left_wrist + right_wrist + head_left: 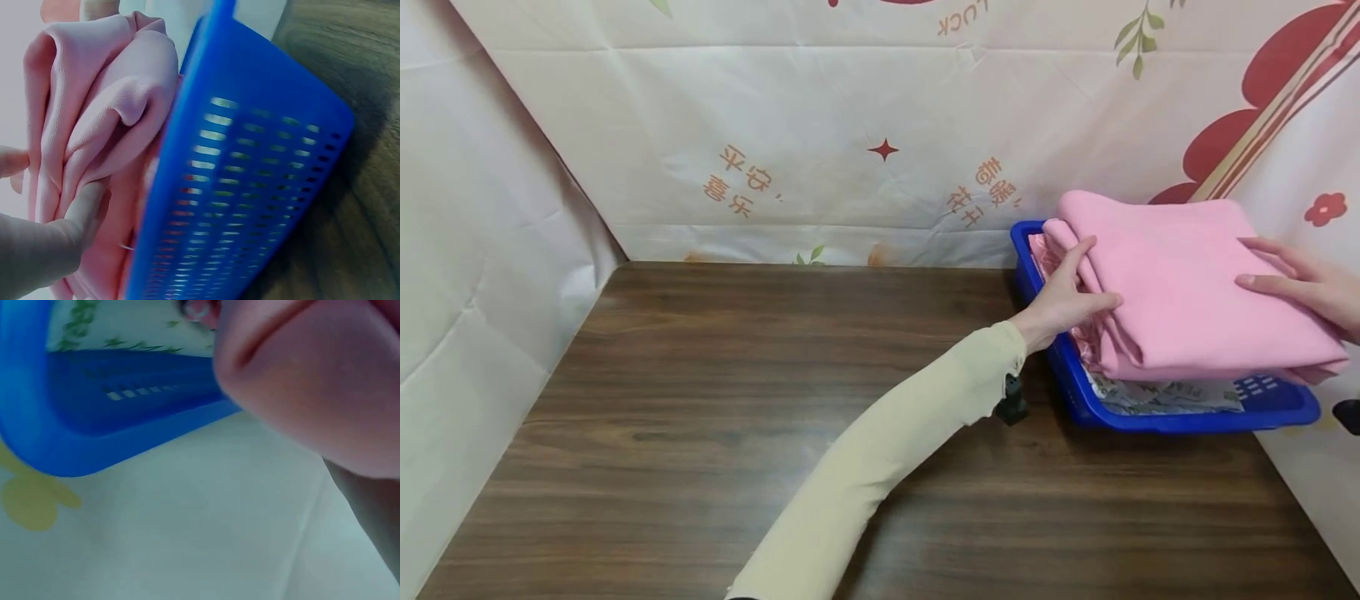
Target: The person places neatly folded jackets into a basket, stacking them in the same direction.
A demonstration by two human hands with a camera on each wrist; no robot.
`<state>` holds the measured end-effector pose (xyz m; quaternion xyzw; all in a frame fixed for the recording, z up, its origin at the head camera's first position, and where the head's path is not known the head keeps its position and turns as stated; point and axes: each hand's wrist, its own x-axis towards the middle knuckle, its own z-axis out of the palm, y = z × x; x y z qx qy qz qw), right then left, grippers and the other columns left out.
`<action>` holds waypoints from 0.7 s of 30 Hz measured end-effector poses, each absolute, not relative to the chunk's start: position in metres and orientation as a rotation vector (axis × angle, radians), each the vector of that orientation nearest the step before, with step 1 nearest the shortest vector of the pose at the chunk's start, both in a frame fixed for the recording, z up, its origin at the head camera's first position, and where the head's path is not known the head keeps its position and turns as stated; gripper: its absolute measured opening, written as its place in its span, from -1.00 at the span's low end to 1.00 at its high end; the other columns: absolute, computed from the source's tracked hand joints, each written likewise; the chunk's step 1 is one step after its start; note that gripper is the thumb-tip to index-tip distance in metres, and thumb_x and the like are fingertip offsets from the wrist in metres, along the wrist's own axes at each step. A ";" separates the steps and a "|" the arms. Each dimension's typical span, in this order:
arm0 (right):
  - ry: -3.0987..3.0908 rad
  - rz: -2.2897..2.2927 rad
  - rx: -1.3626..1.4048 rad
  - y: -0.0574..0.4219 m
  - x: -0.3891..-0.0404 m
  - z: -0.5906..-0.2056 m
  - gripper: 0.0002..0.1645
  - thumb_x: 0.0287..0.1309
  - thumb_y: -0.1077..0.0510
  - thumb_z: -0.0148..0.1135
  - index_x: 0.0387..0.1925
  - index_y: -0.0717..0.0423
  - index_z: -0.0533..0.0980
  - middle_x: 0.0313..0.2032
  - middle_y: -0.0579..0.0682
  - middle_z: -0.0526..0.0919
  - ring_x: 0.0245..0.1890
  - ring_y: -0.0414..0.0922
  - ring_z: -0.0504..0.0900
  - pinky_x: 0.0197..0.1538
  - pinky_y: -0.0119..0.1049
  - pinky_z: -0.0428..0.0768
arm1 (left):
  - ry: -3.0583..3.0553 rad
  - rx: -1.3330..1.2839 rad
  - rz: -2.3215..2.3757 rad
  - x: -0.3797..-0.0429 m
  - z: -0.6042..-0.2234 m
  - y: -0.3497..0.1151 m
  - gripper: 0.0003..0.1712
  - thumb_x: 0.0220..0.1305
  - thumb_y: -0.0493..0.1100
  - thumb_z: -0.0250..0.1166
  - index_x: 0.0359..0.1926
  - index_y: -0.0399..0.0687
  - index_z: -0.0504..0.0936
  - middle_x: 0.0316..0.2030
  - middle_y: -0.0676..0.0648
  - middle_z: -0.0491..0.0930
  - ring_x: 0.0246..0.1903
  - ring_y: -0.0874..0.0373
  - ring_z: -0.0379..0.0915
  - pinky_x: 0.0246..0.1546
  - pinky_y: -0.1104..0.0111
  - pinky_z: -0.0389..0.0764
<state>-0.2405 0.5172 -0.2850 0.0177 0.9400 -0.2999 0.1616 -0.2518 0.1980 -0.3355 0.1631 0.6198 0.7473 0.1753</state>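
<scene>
A thick folded pink cloth lies over a blue plastic basket at the table's right side. My left hand grips the cloth's left edge. In the left wrist view, its thumb presses into the stacked folds beside the basket's slotted wall. On the opposite side, my right hand holds the cloth's right edge, with fingers spread on the top layer. Beneath the cloth, a white printed packet and a shiny pink wrapper show inside the basket.
The brown wooden table stretches left and forward of the basket. A printed white curtain hangs along the back and both sides, close to the basket's right end. A small black device sits at my left cuff.
</scene>
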 end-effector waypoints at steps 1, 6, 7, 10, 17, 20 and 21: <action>2.694 -0.828 0.026 0.516 -0.240 -0.289 -0.02 0.40 -0.22 -0.12 0.45 -0.30 -0.56 0.39 0.42 -0.55 0.14 0.45 0.11 0.10 0.36 0.22 | 1.784 0.435 2.087 -0.252 -0.337 0.199 -0.05 0.16 -0.45 0.32 0.46 0.16 0.11 0.08 0.10 0.32 -0.56 0.23 0.36 -0.53 0.51 0.44; 2.667 -0.722 -0.055 0.507 -0.239 -0.308 0.05 0.39 -0.28 -0.17 0.44 -0.07 -0.62 0.37 0.35 -0.68 0.25 0.52 -0.39 0.07 0.57 -0.32 | 2.052 0.337 1.820 -0.251 -0.341 0.207 -0.06 0.10 -0.35 0.38 0.44 0.10 0.12 -0.10 -0.01 0.41 -0.53 0.16 0.37 -0.61 0.48 0.36; 2.663 -0.722 -0.068 0.506 -0.240 -0.311 0.04 0.39 -0.28 -0.19 0.43 -0.04 -0.62 0.37 0.38 -0.66 0.27 0.52 -0.40 0.07 0.56 -0.35 | 2.130 0.339 1.756 -0.251 -0.340 0.208 -0.05 0.07 -0.31 0.40 0.43 0.08 0.13 -0.08 0.00 0.44 -0.46 0.18 0.40 -0.56 0.51 0.37; 2.648 -0.760 -0.070 0.504 -0.240 -0.316 0.04 0.40 -0.27 -0.21 0.42 0.00 -0.64 0.36 0.41 -0.66 0.28 0.52 -0.45 0.08 0.55 -0.38 | 2.296 0.371 1.617 -0.248 -0.338 0.211 -0.02 0.05 -0.22 0.44 0.44 0.02 0.12 0.03 0.01 0.51 -0.23 0.22 0.45 -0.33 0.60 0.40; 2.652 -0.740 -0.054 0.504 -0.238 -0.320 0.07 0.37 -0.30 -0.19 0.41 -0.06 -0.67 0.36 0.40 -0.66 0.27 0.54 -0.44 0.03 0.60 -0.30 | 2.458 0.459 1.428 -0.241 -0.338 0.213 0.09 0.04 -0.11 0.44 0.50 -0.02 0.00 0.05 0.01 0.54 -0.28 0.25 0.46 -0.30 0.63 0.40; 2.650 -0.715 -0.063 0.505 -0.238 -0.322 0.08 0.36 -0.31 -0.17 0.40 -0.10 -0.68 0.37 0.39 -0.65 0.27 0.54 -0.44 0.02 0.61 -0.26 | 2.512 0.512 1.323 -0.240 -0.338 0.213 0.00 0.06 -0.06 0.44 0.43 -0.09 0.09 -0.11 -0.03 0.58 -0.38 0.24 0.47 -0.41 0.60 0.42; 2.647 -0.713 -0.067 0.504 -0.238 -0.322 0.09 0.36 -0.30 -0.15 0.40 -0.12 -0.68 0.37 0.38 -0.65 0.28 0.54 -0.44 0.02 0.61 -0.23 | 2.534 0.520 1.283 -0.240 -0.337 0.213 -0.07 0.05 -0.04 0.45 0.37 -0.10 0.17 -0.18 -0.03 0.58 -0.41 0.24 0.47 -0.43 0.59 0.42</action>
